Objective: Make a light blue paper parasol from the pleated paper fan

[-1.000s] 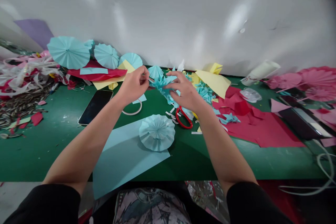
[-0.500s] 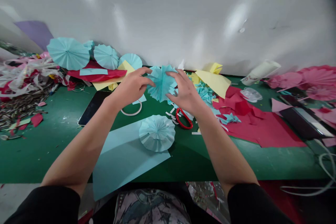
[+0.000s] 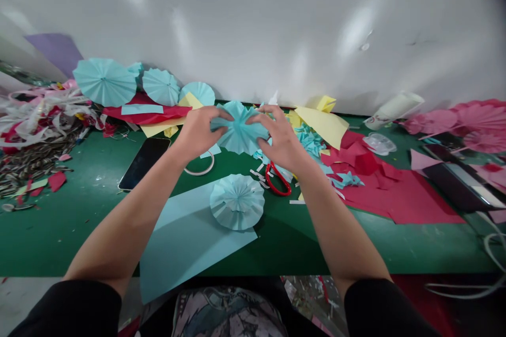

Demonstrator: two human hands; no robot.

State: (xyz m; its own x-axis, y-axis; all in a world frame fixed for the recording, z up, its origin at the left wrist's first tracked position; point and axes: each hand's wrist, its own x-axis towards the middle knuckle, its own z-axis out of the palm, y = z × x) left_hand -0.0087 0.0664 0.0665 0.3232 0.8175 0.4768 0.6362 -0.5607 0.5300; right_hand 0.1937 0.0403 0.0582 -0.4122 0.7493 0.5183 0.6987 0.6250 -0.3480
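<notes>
Between my two hands is a light-blue pleated paper rosette (image 3: 239, 129), held up above the far part of the table. My left hand (image 3: 203, 131) grips its left edge with thumb and fingers. On the other side my right hand (image 3: 276, 134) holds the right edge, its fingers resting on the pleats. A second light-blue rosette (image 3: 237, 201) lies below, on a flat light-blue paper sheet (image 3: 185, 242). Red-handled scissors (image 3: 278, 179) lie under my right forearm's inner side, their blades hidden among paper scraps. A roll of white tape (image 3: 200, 164) is below my left hand.
More light-blue rosettes (image 3: 105, 82) lean along the wall at the left. A phone (image 3: 144, 163) lies beside my left forearm. Red paper (image 3: 411, 195), yellow paper (image 3: 324, 122) and pink fans (image 3: 478, 121) spread to the right. Ribbons (image 3: 35, 116) are heaped at far left.
The held rosette has turned and spread wider and flatter between my hands, its central fold no longer upright. My left fingers have closed in on its edge.
</notes>
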